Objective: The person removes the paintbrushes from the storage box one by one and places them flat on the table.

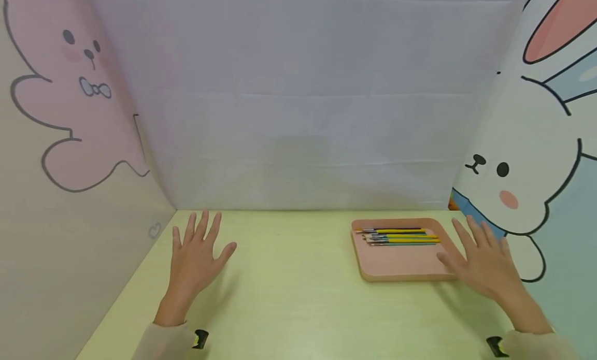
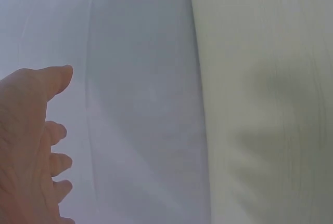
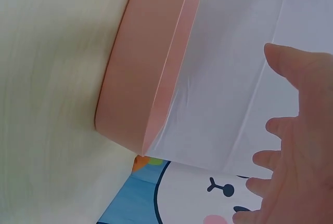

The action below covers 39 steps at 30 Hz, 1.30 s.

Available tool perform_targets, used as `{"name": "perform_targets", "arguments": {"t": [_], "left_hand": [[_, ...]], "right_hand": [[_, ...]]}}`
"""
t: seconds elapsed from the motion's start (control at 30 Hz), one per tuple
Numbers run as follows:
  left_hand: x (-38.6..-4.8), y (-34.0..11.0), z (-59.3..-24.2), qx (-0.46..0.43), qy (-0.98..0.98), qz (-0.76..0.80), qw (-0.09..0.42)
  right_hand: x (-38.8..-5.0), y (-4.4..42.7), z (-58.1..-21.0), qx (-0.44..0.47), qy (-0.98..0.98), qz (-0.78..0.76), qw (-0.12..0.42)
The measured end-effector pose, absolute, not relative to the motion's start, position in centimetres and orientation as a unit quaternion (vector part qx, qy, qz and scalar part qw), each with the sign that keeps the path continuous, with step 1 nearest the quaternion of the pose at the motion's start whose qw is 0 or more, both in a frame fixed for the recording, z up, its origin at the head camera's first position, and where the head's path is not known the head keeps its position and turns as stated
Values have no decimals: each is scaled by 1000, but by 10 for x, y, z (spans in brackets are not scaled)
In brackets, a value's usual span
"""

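Note:
Several paintbrushes [image 1: 401,237] with yellow and dark handles lie side by side in the upper part of a pink tray [image 1: 401,267], bristles to the left. My right hand [image 1: 485,261] hovers by the tray's right edge, fingers spread, holding nothing. In the right wrist view that hand [image 3: 307,135] appears beside the tray's side wall [image 3: 140,68]; the brushes are out of sight there. On the left, my left hand [image 1: 193,256] is held above the table with fingers spread and nothing in it. The left wrist view shows the same hand [image 2: 26,135] with its shadow on the tabletop.
The pale yellow-green table [image 1: 289,287] meets a white back sheet [image 1: 298,106]. Side panels carry a pink cartoon animal [image 1: 88,106] on the left and a white rabbit [image 1: 527,142] on the right. Each wrist wears a dark strap piece [image 1: 200,339].

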State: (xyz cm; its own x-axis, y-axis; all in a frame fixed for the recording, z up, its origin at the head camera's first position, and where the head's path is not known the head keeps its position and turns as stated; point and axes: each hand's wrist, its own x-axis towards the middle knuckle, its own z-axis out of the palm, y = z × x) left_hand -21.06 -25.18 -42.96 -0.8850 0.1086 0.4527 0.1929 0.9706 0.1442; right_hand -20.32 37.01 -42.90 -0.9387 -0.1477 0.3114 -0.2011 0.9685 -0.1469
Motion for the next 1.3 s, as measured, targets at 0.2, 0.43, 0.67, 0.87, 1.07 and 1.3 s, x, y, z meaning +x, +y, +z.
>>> {"name": "perform_targets", "arguments": {"t": [0.2, 0.43, 0.67, 0.87, 1.07, 1.3], "left_hand": [[-221, -233, -426, -87, -967, -115, 209], [-230, -205, -423, -106, -960, -156, 207], [-233, -168, -424, -111, -945, -271, 147], [-235, -137, -431, -120, -918, -363, 104], [-238, -103, -442, -127, -892, -430, 52], [-240, -65, -451, -127, -874, -468, 18]], "right_hand": [[-209, 377, -427, 89, -976, 130, 151], [-218, 388, -425, 65, -980, 171, 84], [-225, 398, -430, 76, -970, 213, 89], [-233, 404, -439, 77, -963, 246, 76], [-240, 409, -445, 58, -958, 279, 38], [-242, 413, -446, 33, -948, 316, -2]]}}
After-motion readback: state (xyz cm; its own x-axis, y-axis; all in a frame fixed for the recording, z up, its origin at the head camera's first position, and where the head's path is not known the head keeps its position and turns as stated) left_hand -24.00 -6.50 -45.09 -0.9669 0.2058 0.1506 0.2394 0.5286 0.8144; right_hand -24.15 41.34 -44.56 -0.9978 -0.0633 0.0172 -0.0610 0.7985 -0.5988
